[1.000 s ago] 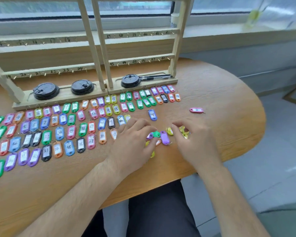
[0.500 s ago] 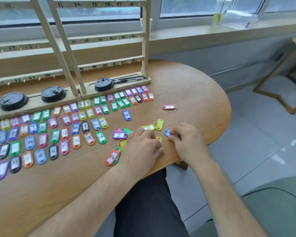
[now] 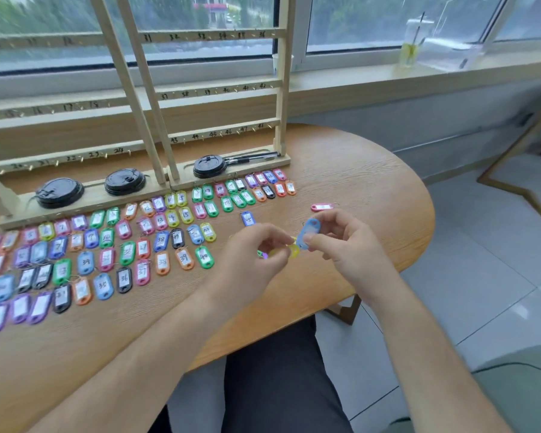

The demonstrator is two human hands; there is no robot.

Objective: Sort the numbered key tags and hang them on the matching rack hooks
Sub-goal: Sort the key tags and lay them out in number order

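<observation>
Well, from my remote seat, far out to the left of the left hand [image 3: 256, 254] I see the sorted tags [image 3: 107, 259] lying in rows on the wooden table [image 3: 356, 182], number faces up. Beyond them stands the rack [image 3: 219, 92], its numbered rungs bare of tags, with black lids [image 3: 60, 192] and pens [image 3: 253, 156] resting on its base.

Just beyond the left hand's knuckles, a blue tag [image 3: 248, 218] marked 45 lies apart from the rows. The left hand is raised a little over the table with its fingers curled inward, thumb and forefinger drawn near each other. A yellow tag [image 3: 292, 250] shows right at those fingertips, between the two hands, but the blur keeps me from telling whether the hand pinches it or it lies on the wood.

Next comes the light-blue tag [image 3: 308, 232], tilted, its upper end free and its lower end pinched between the thumb and fingers of the right hand [image 3: 341, 245], which is held up close beside the left.

Beyond the right hand, a pink tag [image 3: 322, 207] lies alone on the table. Far past it to the right, a cup [image 3: 414, 42] with a straw stands on the windowsill.
</observation>
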